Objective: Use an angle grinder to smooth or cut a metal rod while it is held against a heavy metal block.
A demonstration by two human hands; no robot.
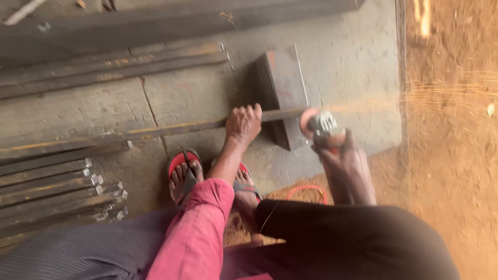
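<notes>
Centre of frame: long steel bar [155, 128] lies across a steel block [284, 96] on the concrete floor [353, 62], its cut end at the block's right edge. Left hand [243, 123] is closed over the bar just left of the block, fingers wrapped on top, pressing it down. Right hand [346, 159] is clenched around the body of an angle grinder [320, 126], disc meeting the bar end; sparks [441, 98] stream toward the right of the frame over bare dirt. Judgement: for a clean cut the bar should stay pinned flat on the block, the disc held square to it with steady light pressure, and the spark stream kept directed away from the feet. Sandalled feet [184, 173] sit just below the bar, near the work. Lower left: stack of cut bars [57, 189]. Upper left: more long steel stock [114, 65]. An orange cord [307, 190] loops near the right forearm.
</notes>
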